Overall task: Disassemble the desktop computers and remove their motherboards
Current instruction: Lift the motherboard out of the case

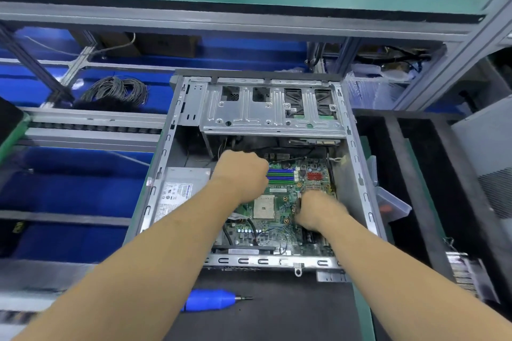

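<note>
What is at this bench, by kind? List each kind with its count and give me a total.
computer case: 1
motherboard: 1
power supply: 1
blue screwdriver: 1
grey cable coil: 1
hands: 2, the left hand and the right hand
Total: 7

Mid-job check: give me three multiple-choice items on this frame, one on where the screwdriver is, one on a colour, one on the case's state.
1. Where does the blue screwdriver lie?
A. inside the case
B. on the dark mat in front of the case
C. in the right hand

2. What colour is the screwdriver's handle?
A. blue
B. red
C. yellow

3. The computer case is:
A. closed
B. open, motherboard inside
C. open, motherboard gone

Key: 1 B, it rests outside the case, near the left forearm. 2 A, the handle shows blue. 3 B, the green motherboard lies exposed in the case.
</note>
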The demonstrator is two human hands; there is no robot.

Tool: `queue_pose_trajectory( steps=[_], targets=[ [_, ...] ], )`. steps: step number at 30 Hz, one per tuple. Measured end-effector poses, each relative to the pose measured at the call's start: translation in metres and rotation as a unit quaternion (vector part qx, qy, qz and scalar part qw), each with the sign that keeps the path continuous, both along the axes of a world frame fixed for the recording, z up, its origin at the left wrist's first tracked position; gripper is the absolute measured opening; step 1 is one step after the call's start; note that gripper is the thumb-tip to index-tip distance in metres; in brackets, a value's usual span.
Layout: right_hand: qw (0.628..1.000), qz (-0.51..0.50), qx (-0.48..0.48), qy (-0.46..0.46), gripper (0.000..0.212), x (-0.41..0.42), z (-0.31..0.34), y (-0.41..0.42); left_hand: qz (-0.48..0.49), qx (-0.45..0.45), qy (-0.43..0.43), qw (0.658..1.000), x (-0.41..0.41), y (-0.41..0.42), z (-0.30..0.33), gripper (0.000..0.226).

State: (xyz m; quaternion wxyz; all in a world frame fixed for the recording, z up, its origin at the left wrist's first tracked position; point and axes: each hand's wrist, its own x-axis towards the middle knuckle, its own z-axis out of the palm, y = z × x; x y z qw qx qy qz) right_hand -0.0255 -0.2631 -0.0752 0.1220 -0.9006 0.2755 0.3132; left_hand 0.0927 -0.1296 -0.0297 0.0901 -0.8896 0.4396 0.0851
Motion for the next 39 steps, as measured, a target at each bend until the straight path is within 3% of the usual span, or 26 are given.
queue_pose_trajectory(
  steps=[4,11,13,20,24,29,32,35,37,39],
  targets=[
    [1.000,-0.003,-0.005,-0.002,0.026,0.002,0.001,0.002,-0.027,0.028,0.057,0.998,-0.018,-0.007,-0.018,0.022],
    [1.000,-0.010,-0.007,-0.003,0.018,0.003,0.003,0.005,-0.059,0.041,0.183,0.980,-0.023,-0.002,-0.039,0.019],
    [1.000,-0.021,-0.006,-0.013,0.025,0.002,0.003,0.005,-0.043,0.022,0.184,0.982,-0.025,-0.002,-0.041,0.019],
    [0.995,-0.088,0.020,-0.047,0.014,0.000,0.001,0.006,-0.007,-0.038,0.165,0.985,-0.026,0.000,-0.042,0.024],
    [0.996,-0.079,0.009,-0.034,0.026,0.000,-0.002,0.005,0.024,-0.084,0.155,0.984,-0.020,0.003,-0.035,0.021],
    [0.999,0.033,-0.015,-0.008,0.020,0.002,0.005,0.008,-0.041,0.038,0.201,0.978,-0.010,0.002,-0.020,0.020],
    [0.993,0.094,-0.019,-0.071,0.021,0.006,0.013,0.016,-0.094,0.057,0.140,0.984,0.007,0.002,-0.007,0.017],
    [0.977,0.120,0.094,-0.148,0.043,0.018,0.023,0.033,-0.112,0.037,0.068,0.991,0.022,0.004,0.003,0.016],
    [0.969,0.133,0.152,-0.143,0.053,0.024,0.026,0.047,-0.139,0.028,0.027,0.990,0.024,0.006,0.006,0.016],
    [0.969,0.182,0.128,-0.108,0.054,0.025,0.024,0.059,-0.157,0.002,0.002,0.988,0.026,0.010,0.007,0.017]
  ],
)
